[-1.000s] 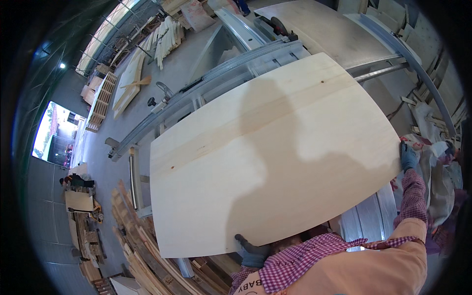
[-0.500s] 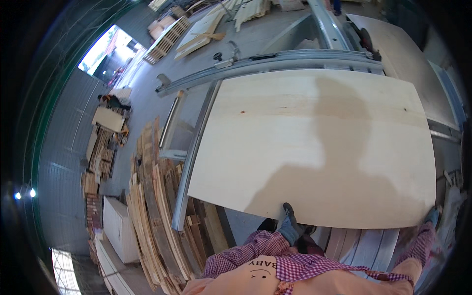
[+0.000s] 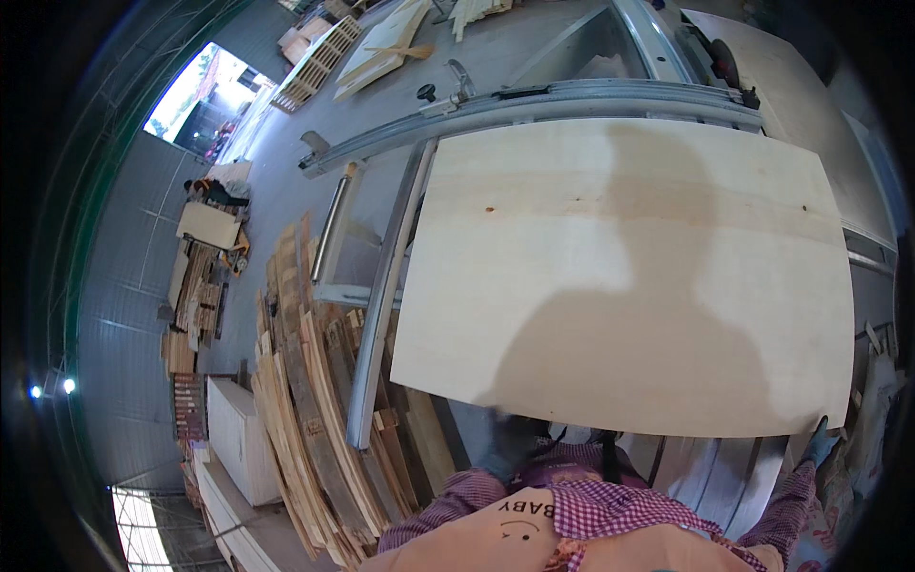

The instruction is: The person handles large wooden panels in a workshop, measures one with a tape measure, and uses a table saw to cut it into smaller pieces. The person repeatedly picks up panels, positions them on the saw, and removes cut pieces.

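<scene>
A large pale plywood board [image 3: 496,315] lies flat on a saw table with a sliding metal frame, my shadow across it. My right hand [image 3: 821,444], in a blue-grey glove, grips the board's near right corner with the thumb on top; the fingers underneath are hidden. Just off the near edge, left of the middle, my gloved left hand [image 3: 502,446] is smeared by motion, so its fingers cannot be made out. A metal rail [image 3: 383,305] runs along the board's left side with a narrow gap between them. Beyond the far edge stretches a long metal fence [image 3: 534,103].
Long rough timber planks [image 3: 305,381] are piled to the left of the rail. A dark round saw blade [image 3: 724,62] shows at the far right, beside another wooden sheet [image 3: 791,105]. Farther left, a person [image 3: 217,194] bends over stacked boards. A white box [image 3: 241,439] stands lower left.
The board has shifted to the right, opening a gap from the left rail. My left hand has come off its near edge and moved left. My right hand stays at the corner.
</scene>
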The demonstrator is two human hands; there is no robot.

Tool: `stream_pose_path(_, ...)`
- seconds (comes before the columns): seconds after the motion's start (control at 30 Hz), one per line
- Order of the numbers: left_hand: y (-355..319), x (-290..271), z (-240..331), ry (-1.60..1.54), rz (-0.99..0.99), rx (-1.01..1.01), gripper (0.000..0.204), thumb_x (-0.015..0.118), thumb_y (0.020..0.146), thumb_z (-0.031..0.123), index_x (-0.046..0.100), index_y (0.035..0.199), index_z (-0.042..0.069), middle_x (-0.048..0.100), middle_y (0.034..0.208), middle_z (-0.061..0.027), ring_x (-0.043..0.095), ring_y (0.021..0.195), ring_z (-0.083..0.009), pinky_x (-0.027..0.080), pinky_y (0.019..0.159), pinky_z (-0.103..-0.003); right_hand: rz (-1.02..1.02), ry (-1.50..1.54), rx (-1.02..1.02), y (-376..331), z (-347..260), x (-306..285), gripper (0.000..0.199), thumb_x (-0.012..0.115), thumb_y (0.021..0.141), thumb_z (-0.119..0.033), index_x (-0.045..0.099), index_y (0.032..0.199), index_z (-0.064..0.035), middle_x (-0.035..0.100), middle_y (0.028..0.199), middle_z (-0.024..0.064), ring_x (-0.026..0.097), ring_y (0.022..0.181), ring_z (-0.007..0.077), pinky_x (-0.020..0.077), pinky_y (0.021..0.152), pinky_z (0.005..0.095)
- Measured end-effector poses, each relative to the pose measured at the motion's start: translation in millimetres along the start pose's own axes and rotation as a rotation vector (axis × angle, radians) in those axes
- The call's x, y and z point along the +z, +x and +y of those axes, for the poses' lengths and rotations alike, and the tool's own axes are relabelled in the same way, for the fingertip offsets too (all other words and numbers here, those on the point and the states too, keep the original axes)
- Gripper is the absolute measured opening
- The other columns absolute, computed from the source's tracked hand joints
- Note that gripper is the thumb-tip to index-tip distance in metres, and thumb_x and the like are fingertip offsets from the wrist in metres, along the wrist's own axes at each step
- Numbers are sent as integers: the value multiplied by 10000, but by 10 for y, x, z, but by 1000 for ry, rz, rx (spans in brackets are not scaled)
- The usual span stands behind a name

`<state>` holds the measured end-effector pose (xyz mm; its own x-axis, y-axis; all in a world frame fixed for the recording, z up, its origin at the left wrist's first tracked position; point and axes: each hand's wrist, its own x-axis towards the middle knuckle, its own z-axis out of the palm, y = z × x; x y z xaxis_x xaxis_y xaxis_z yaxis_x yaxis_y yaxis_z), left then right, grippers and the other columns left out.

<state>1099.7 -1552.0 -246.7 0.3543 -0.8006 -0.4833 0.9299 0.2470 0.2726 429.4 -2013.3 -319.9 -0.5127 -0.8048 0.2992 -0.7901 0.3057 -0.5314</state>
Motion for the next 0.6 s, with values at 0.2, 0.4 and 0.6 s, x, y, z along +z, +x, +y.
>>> stream_pose_path(0.2, 87, -698, 1520, 169, 411, 375, 783, 513, 808, 682, 445, 1326, 99, 483, 1336, -130, 450, 1209, -334, 336, 1054, -483, -556, 687, 859, -559, -948, -64, 732, 669, 783, -556, 516, 1266, -27, 579, 1191, 137, 573, 1035, 273, 479, 903, 402)
stream_pose_path(0.4, 181, -81, 1285, 210, 648, 248, 805, 492, 819, 682, 415, 1326, 60, 544, 1239, -133, 522, 1117, -319, 414, 994, -457, -455, 1104, 981, -501, -854, -32, 767, 528, 840, -627, 416, 1375, -89, 484, 1351, 106, 493, 1177, 322, 381, 1022, 462)
stream_pose_path(0.6, 313, -990, 1161, -32, 69, 147, 767, 542, 806, 661, 459, 1274, 58, 566, 1195, -117, 569, 992, -290, 486, 856, -442, -348, 1102, 1254, -218, -1654, -187, 785, 361, 887, -658, 311, 1447, -110, 300, 1496, 70, 282, 1365, 265, 181, 1139, 416)
